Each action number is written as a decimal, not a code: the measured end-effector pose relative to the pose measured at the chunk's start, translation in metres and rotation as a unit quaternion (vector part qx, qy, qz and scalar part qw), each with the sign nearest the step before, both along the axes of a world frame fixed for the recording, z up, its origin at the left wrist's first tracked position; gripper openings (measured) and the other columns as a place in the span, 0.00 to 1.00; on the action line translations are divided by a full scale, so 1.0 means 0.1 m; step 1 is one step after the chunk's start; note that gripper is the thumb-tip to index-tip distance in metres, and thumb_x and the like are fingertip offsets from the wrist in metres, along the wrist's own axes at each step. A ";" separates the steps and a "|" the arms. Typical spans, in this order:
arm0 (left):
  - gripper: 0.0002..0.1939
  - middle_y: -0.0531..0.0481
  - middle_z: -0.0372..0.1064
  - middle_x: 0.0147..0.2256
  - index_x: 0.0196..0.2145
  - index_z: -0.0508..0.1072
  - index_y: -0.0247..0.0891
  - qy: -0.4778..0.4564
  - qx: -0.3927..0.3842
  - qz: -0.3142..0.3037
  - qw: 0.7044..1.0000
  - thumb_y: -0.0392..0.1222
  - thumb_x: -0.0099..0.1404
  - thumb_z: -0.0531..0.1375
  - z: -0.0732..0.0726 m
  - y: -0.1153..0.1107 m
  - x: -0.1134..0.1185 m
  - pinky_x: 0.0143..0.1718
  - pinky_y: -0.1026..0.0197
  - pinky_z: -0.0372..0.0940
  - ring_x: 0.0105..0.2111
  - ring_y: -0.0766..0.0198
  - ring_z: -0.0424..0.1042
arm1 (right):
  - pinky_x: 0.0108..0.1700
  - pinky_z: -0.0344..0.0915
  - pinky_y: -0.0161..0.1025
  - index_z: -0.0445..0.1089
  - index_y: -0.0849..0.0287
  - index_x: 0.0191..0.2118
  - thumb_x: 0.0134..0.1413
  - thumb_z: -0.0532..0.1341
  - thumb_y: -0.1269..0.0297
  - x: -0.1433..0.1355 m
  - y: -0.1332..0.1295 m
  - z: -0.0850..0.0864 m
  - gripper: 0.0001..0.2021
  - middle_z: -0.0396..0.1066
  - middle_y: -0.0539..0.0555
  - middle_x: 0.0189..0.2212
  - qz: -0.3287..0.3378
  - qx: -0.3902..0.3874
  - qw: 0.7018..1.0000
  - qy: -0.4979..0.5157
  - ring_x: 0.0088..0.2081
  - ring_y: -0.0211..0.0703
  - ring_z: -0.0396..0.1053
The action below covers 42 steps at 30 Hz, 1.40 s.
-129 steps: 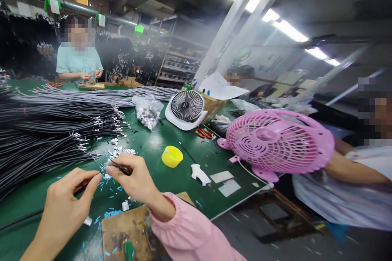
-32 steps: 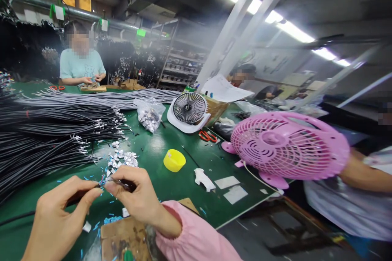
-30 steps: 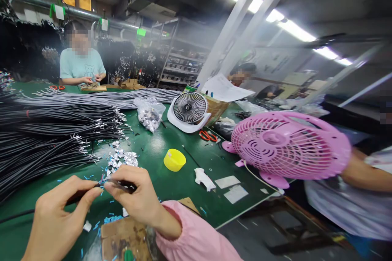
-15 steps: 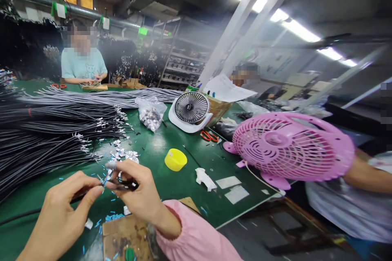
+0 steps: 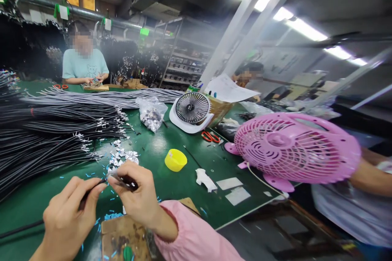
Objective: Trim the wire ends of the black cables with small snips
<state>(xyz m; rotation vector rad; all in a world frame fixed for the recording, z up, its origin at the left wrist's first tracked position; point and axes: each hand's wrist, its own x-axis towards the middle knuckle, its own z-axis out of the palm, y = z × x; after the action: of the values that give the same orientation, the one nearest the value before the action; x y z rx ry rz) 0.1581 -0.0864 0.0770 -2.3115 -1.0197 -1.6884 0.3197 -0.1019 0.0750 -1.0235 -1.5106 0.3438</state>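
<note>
Near the end of a black cable (image 5: 24, 228), my left hand (image 5: 72, 212) pinches it between thumb and fingers. Its tip points at my right hand (image 5: 136, 191), which is closed around a small dark tool (image 5: 130, 182), partly hidden by the fingers. The fingertips of both hands almost meet at the cable's end. Crumpled foil scraps (image 5: 127, 155) lie just beyond my hands, and small blue bits (image 5: 113, 215) are scattered below them. A stained wooden block (image 5: 122, 236) sits under my right wrist.
Bundles of black cables (image 5: 45, 142) fill the left. Beyond are a bag of metal parts (image 5: 152, 116), a small white fan (image 5: 191, 110), orange-handled scissors (image 5: 210, 136) and a yellow ring (image 5: 175, 160). A pink fan (image 5: 294, 147) stands right. A person (image 5: 85, 63) sits across the table.
My right hand's fingers have drawn in around the cable's end, and the blue and silver strands there are now mostly hidden. My left hand has shifted slightly right.
</note>
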 end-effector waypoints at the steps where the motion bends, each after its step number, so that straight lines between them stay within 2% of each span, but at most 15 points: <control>1: 0.11 0.62 0.70 0.22 0.34 0.77 0.43 0.003 0.005 0.004 1.000 0.43 0.74 0.58 -0.02 -0.01 0.01 0.23 0.70 0.60 0.17 0.75 0.68 | 0.24 0.58 0.36 0.71 0.56 0.27 0.57 0.65 0.65 0.00 -0.01 -0.01 0.08 0.69 0.49 0.21 -0.006 0.004 1.000 -0.003 0.22 0.38 0.63; 6: 0.05 0.63 0.72 0.23 0.42 0.78 0.44 0.006 0.029 0.027 0.999 0.39 0.73 0.61 -0.09 0.00 0.00 0.24 0.69 0.60 0.17 0.75 0.69 | 0.26 0.63 0.36 0.69 0.56 0.26 0.56 0.62 0.68 0.00 -0.01 -0.06 0.08 0.71 0.50 0.22 -0.015 0.043 0.998 -0.039 0.24 0.39 0.66; 8: 0.08 0.64 0.70 0.21 0.46 0.78 0.44 0.013 0.040 0.038 0.998 0.37 0.74 0.59 -0.10 0.01 0.00 0.23 0.69 0.59 0.15 0.76 0.66 | 0.27 0.65 0.37 0.71 0.55 0.28 0.55 0.64 0.67 0.01 -0.01 -0.11 0.06 0.71 0.50 0.23 -0.010 0.036 0.998 -0.055 0.25 0.40 0.67; 10: 0.11 0.63 0.69 0.22 0.48 0.78 0.44 0.017 0.039 0.026 0.999 0.36 0.75 0.56 -0.09 0.01 0.00 0.23 0.70 0.59 0.16 0.77 0.64 | 0.28 0.66 0.38 0.73 0.55 0.30 0.54 0.66 0.65 0.01 -0.02 -0.15 0.04 0.72 0.51 0.25 0.003 0.019 0.998 -0.062 0.26 0.42 0.67; 13: 0.10 0.62 0.68 0.24 0.45 0.78 0.45 0.003 0.008 -0.004 1.000 0.36 0.75 0.57 -0.03 0.00 0.00 0.22 0.71 0.57 0.16 0.77 0.61 | 0.28 0.67 0.39 0.77 0.53 0.33 0.55 0.68 0.61 0.01 -0.04 -0.16 0.04 0.73 0.51 0.25 0.031 -0.001 0.998 -0.063 0.25 0.42 0.68; 16: 0.07 0.62 0.65 0.23 0.41 0.79 0.45 -0.026 -0.037 0.003 0.999 0.39 0.73 0.59 0.05 -0.01 -0.02 0.20 0.70 0.56 0.15 0.76 0.58 | 0.26 0.67 0.36 0.78 0.53 0.44 0.62 0.65 0.56 0.00 -0.06 -0.08 0.10 0.73 0.49 0.26 0.045 -0.016 0.998 -0.041 0.23 0.39 0.67; 18: 0.08 0.62 0.64 0.23 0.39 0.79 0.46 -0.043 -0.065 0.003 0.997 0.42 0.73 0.59 0.10 -0.01 -0.05 0.19 0.70 0.56 0.16 0.76 0.59 | 0.28 0.69 0.35 0.74 0.53 0.54 0.67 0.61 0.54 0.01 -0.06 -0.01 0.16 0.76 0.51 0.32 0.033 -0.032 0.999 -0.005 0.26 0.39 0.69; 19: 0.09 0.62 0.64 0.23 0.38 0.79 0.46 -0.049 -0.072 -0.001 0.996 0.43 0.73 0.59 0.11 -0.01 -0.07 0.18 0.70 0.55 0.16 0.76 0.58 | 0.31 0.70 0.35 0.73 0.53 0.56 0.68 0.60 0.54 0.01 -0.05 0.01 0.17 0.77 0.52 0.35 0.026 -0.039 0.999 0.008 0.29 0.40 0.71; 21: 0.09 0.62 0.64 0.23 0.38 0.80 0.46 -0.054 -0.083 -0.007 0.995 0.45 0.72 0.59 0.13 0.00 -0.10 0.17 0.69 0.54 0.16 0.75 0.58 | 0.36 0.72 0.36 0.76 0.53 0.54 0.70 0.58 0.55 0.02 -0.04 0.04 0.15 0.78 0.54 0.39 0.031 -0.046 0.998 0.008 0.35 0.42 0.74; 23: 0.08 0.62 0.65 0.23 0.38 0.80 0.46 -0.052 -0.089 -0.009 0.995 0.45 0.72 0.60 0.13 -0.01 -0.12 0.17 0.70 0.55 0.16 0.75 0.60 | 0.38 0.72 0.37 0.78 0.53 0.48 0.70 0.58 0.55 0.01 -0.03 0.07 0.13 0.78 0.54 0.37 0.055 -0.040 0.998 -0.013 0.35 0.42 0.74; 26: 0.08 0.62 0.65 0.23 0.39 0.79 0.46 -0.050 -0.081 -0.018 0.995 0.44 0.72 0.60 0.14 -0.02 -0.11 0.18 0.71 0.55 0.16 0.76 0.60 | 0.31 0.67 0.35 0.79 0.54 0.38 0.71 0.56 0.55 0.00 -0.03 0.12 0.16 0.74 0.51 0.29 0.066 -0.027 0.996 -0.057 0.30 0.40 0.70; 30: 0.09 0.63 0.63 0.21 0.37 0.80 0.46 -0.039 -0.051 -0.017 0.998 0.43 0.72 0.59 0.20 -0.04 -0.08 0.17 0.70 0.54 0.15 0.76 0.58 | 0.25 0.57 0.34 0.73 0.57 0.25 0.74 0.50 0.57 -0.04 -0.03 0.21 0.26 0.67 0.50 0.22 0.055 -0.004 0.988 -0.147 0.24 0.38 0.61; 33: 0.08 0.63 0.62 0.21 0.39 0.80 0.46 -0.021 -0.047 -0.012 0.999 0.42 0.73 0.59 0.20 -0.04 -0.10 0.16 0.69 0.53 0.14 0.75 0.55 | 0.24 0.56 0.34 0.71 0.57 0.24 0.75 0.48 0.58 -0.04 -0.02 0.24 0.27 0.67 0.51 0.22 0.048 0.016 0.985 -0.168 0.24 0.38 0.60; 37: 0.07 0.62 0.65 0.23 0.43 0.79 0.47 -0.002 -0.047 -0.001 0.999 0.40 0.73 0.60 0.11 -0.03 -0.12 0.19 0.69 0.55 0.15 0.75 0.57 | 0.23 0.56 0.35 0.68 0.57 0.23 0.74 0.48 0.58 -0.05 -0.02 0.24 0.26 0.66 0.50 0.22 0.049 0.040 0.986 -0.152 0.23 0.38 0.60; 42: 0.11 0.63 0.68 0.22 0.47 0.79 0.48 0.007 0.023 0.016 1.000 0.35 0.72 0.60 0.03 -0.03 -0.12 0.20 0.68 0.58 0.14 0.75 0.61 | 0.22 0.56 0.34 0.69 0.56 0.24 0.71 0.51 0.61 -0.04 -0.03 0.27 0.22 0.66 0.49 0.21 0.069 0.005 0.991 -0.111 0.22 0.37 0.59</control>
<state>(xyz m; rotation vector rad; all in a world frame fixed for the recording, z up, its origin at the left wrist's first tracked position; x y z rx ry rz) 0.1465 -0.0889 0.0796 -2.2640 -0.9989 -1.6626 0.3155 -0.1044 0.1017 -0.9764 -1.7875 0.3286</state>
